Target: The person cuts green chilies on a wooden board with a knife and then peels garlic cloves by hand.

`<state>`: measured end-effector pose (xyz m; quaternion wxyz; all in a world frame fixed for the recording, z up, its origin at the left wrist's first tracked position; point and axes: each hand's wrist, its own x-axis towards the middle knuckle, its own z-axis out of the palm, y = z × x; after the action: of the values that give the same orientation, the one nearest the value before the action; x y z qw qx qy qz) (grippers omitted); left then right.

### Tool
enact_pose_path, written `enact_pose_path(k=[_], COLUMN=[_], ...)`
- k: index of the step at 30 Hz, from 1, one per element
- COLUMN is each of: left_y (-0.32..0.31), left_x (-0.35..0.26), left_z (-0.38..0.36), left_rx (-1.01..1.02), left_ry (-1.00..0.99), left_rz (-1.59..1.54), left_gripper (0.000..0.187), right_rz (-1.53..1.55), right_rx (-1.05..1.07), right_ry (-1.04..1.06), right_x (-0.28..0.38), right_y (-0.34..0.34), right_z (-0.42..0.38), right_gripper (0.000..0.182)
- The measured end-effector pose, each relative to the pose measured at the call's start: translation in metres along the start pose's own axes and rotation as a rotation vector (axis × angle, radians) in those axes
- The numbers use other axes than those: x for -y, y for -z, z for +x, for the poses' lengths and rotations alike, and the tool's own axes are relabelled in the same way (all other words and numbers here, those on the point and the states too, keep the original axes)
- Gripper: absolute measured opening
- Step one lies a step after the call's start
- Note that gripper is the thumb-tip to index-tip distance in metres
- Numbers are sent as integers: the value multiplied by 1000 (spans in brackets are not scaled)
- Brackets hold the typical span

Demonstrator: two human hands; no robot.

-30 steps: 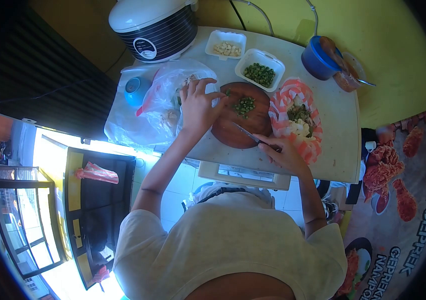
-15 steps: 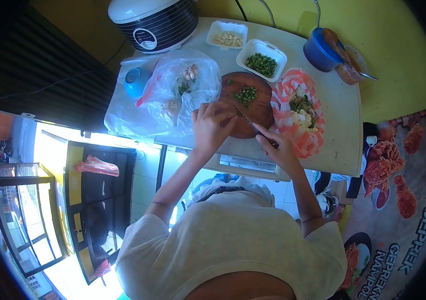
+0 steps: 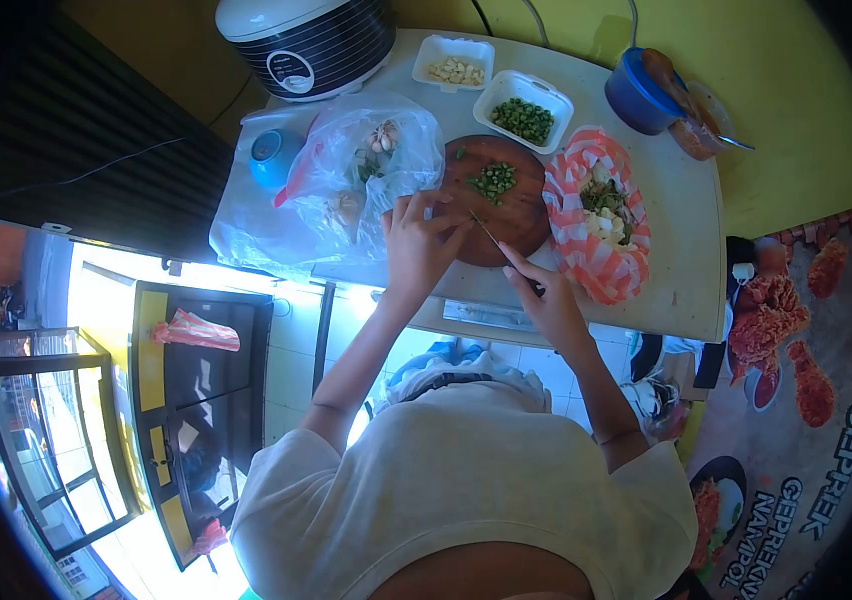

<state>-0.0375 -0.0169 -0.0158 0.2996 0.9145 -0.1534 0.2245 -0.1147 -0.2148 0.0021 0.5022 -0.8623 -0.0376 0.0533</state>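
My right hand (image 3: 543,300) grips a knife (image 3: 486,232), its blade angled over the near part of a round wooden cutting board (image 3: 526,205). Close to the knife tip, my left hand (image 3: 421,238) has its fingers bent and pressed together at the board's left edge; whatever they pinch is too small to make out. Chopped green pieces (image 3: 493,182) lie in a small heap on the board. Just left of my left hand sits a clear plastic bag (image 3: 331,170) with garlic bulbs (image 3: 383,137) in it. To the board's right, a red-and-white striped bag (image 3: 631,265) holds pale and green scraps.
Behind the board stand a foam box of chopped greens (image 3: 523,120) and a foam box of peeled garlic (image 3: 456,71). A rice cooker (image 3: 306,50) is at the back left, a blue tub (image 3: 641,95) at the back right. A light-blue cup (image 3: 271,157) stands left.
The view has shifted slightly. The knife blade is turned a little and shows brighter; both hands stay nearly in place over the board.
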Motion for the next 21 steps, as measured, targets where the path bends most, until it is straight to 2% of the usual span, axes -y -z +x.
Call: enact_pose_path(k=[8, 11, 13, 21], left_y=[2, 1, -1, -3], left_x=[-2, -4, -3, -2], left_z=[-2, -5, -7, -7], left_rx=[-19, -23, -33, -36], left_ry=[6, 18, 17, 32], left_rz=[3, 10, 12, 16], left_gripper=[10, 10, 11, 11], right_rz=[-103, -52, 56, 133], right_rx=[-9, -2, 48, 47], right_ry=[7, 75, 12, -8], right_x=[9, 1, 1, 0], right_y=[-1, 0, 4, 7], right_z=[15, 24, 26, 8], right_gripper=[39, 40, 41, 42])
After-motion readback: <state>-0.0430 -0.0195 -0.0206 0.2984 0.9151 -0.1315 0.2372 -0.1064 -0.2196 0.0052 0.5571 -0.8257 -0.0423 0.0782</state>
